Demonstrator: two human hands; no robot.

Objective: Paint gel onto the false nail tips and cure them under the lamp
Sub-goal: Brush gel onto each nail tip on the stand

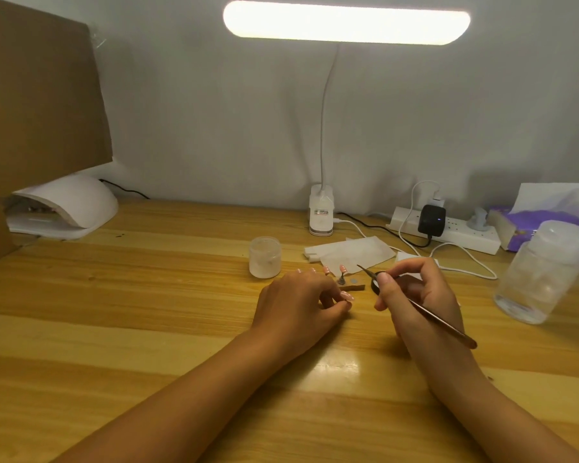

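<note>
Several pink false nail tips (343,269) stand on small stands along a wooden holder (355,288) at mid-table. My left hand (298,305) lies over the holder's left part and pinches one pink tip (347,296) between thumb and fingers. My right hand (415,295) grips a thin gel brush (425,312), its bristle end pointing up-left toward the tips. A small black gel pot (375,285) sits partly hidden behind my right fingers. The white curing lamp (64,208) stands at the far left of the table.
A frosted jar (265,257) stands behind the tips, white wipes (351,253) to its right. A desk lamp base (321,212), power strip (448,228) with cables, tissue box (549,225) and clear plastic bottle (542,272) line the back and right. Cardboard (37,95) leans at left.
</note>
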